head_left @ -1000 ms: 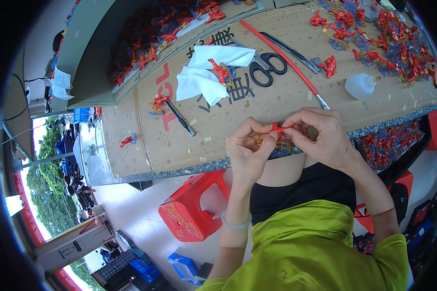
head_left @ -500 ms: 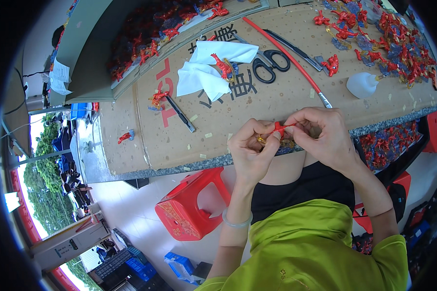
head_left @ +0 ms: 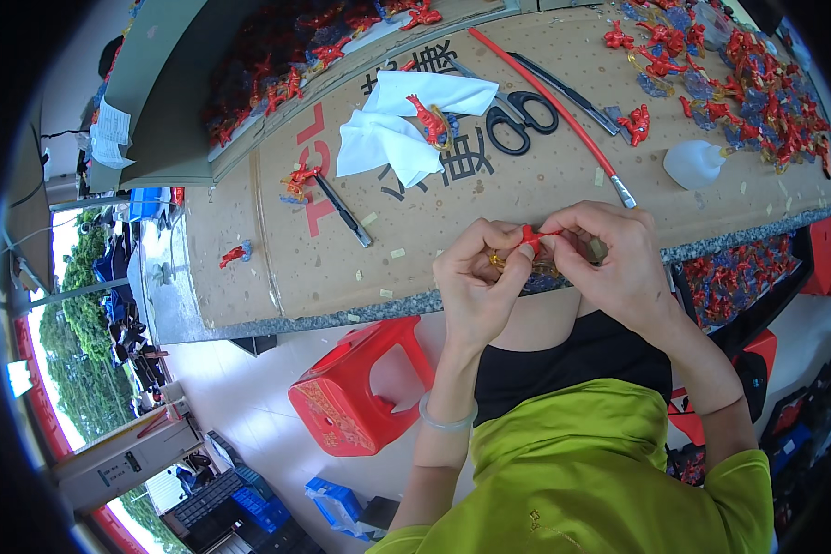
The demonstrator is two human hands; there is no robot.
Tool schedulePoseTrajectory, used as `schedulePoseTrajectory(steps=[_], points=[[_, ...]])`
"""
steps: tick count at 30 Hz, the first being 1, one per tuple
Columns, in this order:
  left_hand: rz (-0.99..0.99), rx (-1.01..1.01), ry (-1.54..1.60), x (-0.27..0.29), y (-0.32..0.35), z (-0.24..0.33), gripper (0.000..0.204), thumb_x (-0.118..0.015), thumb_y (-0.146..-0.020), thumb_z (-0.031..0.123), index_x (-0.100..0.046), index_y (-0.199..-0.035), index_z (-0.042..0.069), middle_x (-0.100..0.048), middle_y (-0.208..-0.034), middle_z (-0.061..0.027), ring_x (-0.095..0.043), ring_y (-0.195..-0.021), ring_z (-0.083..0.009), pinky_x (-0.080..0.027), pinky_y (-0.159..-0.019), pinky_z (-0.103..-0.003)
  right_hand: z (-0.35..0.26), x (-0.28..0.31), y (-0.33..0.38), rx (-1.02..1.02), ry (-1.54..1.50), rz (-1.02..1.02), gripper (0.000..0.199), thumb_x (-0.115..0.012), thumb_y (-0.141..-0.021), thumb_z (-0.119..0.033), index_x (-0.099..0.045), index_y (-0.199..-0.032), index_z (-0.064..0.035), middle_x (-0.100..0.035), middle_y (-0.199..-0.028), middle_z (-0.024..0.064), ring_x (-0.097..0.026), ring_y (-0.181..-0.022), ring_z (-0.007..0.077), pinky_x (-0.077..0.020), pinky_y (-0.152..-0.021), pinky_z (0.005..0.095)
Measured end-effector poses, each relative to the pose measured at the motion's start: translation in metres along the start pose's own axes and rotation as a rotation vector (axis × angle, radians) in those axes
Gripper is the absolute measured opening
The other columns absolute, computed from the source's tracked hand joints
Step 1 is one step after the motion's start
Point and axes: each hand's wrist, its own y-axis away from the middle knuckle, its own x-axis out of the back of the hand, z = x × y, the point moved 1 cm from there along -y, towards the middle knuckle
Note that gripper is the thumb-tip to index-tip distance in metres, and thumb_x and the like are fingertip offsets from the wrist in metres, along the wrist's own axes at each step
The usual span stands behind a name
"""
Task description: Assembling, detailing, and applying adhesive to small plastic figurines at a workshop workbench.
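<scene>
Just off the near edge of the table, a small red toy figurine (head_left: 531, 238) with a clear yellow part is held between both hands. My left hand (head_left: 478, 282) is closed round it, thumb and forefinger pinching the red body. From the other side, my right hand (head_left: 616, 266) pinches a thin red end of the figurine between thumb and forefinger. Its lower part is mostly hidden by my fingers. Beyond my hands, another red figurine (head_left: 428, 120) lies on a white cloth (head_left: 392, 152), close to black-handled scissors (head_left: 517, 125).
Cardboard (head_left: 342, 277) covers the table. A red-handled brush (head_left: 563, 120), a craft knife (head_left: 342, 214), another knife (head_left: 563, 90) and a white squeeze bottle (head_left: 694, 164) lie there. Figurines are heaped at right (head_left: 766, 92) and in a bin (head_left: 258, 83). A red stool (head_left: 365, 388) stands below.
The view has shifted slightly. Both hands stay nearly in place, and more of the figurine's red body shows between my fingertips.
</scene>
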Motion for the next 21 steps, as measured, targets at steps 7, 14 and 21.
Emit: schedulePoseTrajectory(steps=[7,14,21], points=[[0.021,0.058,-0.019,0.0,-0.005,0.009,0.008,-0.057,-0.081,-0.01,-0.055,-0.083,-0.003,-0.064,-0.085,-0.0074,-0.056,-0.072,-0.0035,-0.042,-0.058,-0.015,0.006,-0.001,-0.007,-0.123,-0.102,-0.047,0.007,-0.062,-0.076,0.0,-0.064,-0.081,0.0044,-0.063,-0.064,0.0083,-0.059,-0.054,0.0107,-0.047,-0.052,0.0237],[0.055,0.141,-0.031,-0.002,-0.011,0.012,0.007,-0.058,-0.079,-0.009,-0.056,-0.081,-0.003,-0.064,-0.078,-0.0069,-0.056,-0.068,-0.0039,-0.041,-0.059,-0.016,0.021,-0.005,-0.009,-0.225,-0.254,-0.056,0.01,-0.064,-0.077,-0.004,-0.066,-0.081,0.0052,-0.064,-0.062,0.0049,-0.059,-0.055,0.0057,-0.0477,-0.052,0.0209],[0.061,0.145,-0.034,-0.002,-0.01,0.011,0.007,-0.058,-0.079,-0.009,-0.057,-0.08,-0.002,-0.064,-0.076,-0.0062,-0.055,-0.064,-0.0026,-0.039,-0.055,-0.014,0.018,-0.003,-0.009,-0.219,-0.238,-0.056,0.01,-0.065,-0.077,-0.004,-0.065,-0.081,0.0053,-0.063,-0.062,0.0052,-0.059,-0.055,0.006,-0.0484,-0.053,0.0209]])
